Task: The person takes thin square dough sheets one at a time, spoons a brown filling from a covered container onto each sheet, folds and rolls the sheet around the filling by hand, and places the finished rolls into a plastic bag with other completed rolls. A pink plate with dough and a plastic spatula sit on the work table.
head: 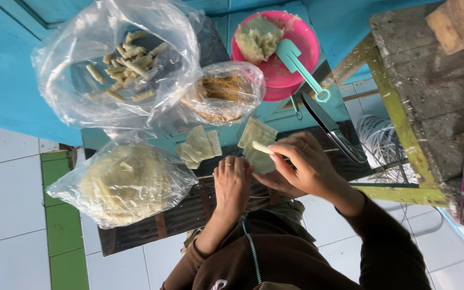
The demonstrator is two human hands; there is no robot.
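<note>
A rolled pastry stick [262,147] is pinched in the right hand [304,167]; the left hand [232,182], grip flat and empty, steadies the wrapper [260,160] on the counter [189,207]

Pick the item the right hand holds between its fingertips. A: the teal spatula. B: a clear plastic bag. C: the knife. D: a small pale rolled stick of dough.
D: the right hand pinches a small pale rolled stick at its fingertips, while the teal spatula rests on the pink bowl and the knife lies untouched on the table.
</note>
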